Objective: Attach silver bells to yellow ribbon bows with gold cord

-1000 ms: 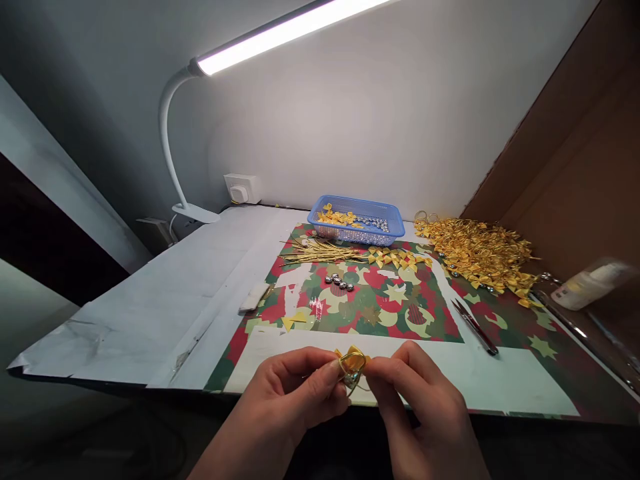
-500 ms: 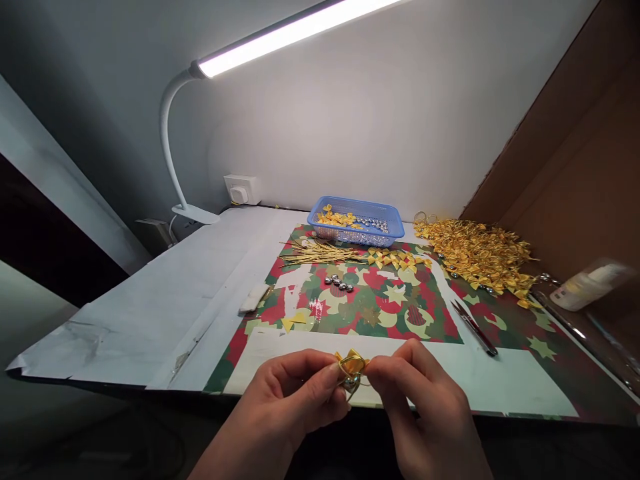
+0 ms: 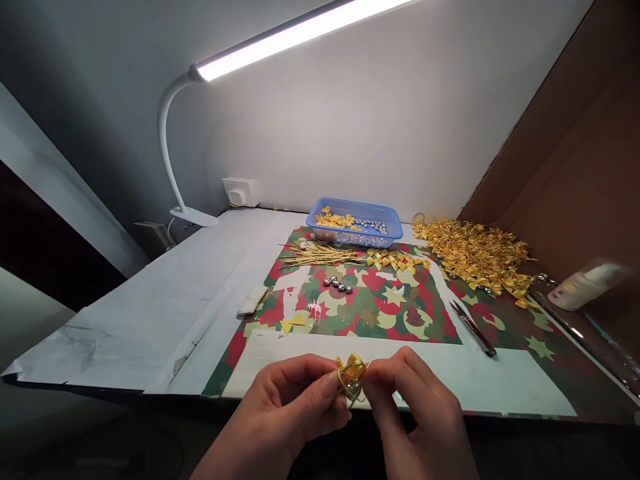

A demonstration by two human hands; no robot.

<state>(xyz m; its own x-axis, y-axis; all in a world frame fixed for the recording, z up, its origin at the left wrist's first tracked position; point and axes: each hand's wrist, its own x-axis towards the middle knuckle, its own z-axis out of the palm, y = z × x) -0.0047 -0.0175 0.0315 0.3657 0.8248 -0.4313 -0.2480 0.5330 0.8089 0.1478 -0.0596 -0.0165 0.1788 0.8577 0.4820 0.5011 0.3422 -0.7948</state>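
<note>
Just in front of the table's near edge, my left hand (image 3: 295,401) pinches a small gold ribbon bow (image 3: 354,363) between thumb and forefinger. A silver bell (image 3: 351,387) hangs at the bow's lower side, with a loop of thin gold tie around them. Against the bow's right side, the thumb and forefinger of my right hand (image 3: 420,403) are pressed together on the gold tie; its end is hidden by the fingertips. Several loose silver bells (image 3: 338,285) lie on the patterned sheet beyond my hands.
A blue basket (image 3: 395,235) holds bows and bells. Before it lie gold ties (image 3: 320,255) and a row of bows (image 3: 397,260). A heap of gold bows (image 3: 475,257), tweezers (image 3: 474,328) and a white bottle (image 3: 583,288) are rightward. A lamp (image 3: 165,133) stands at left.
My right fingers have come slightly closer to the bow and lower. The tie's loop now lies across the bow and bell. My left hand keeps its pinch.
</note>
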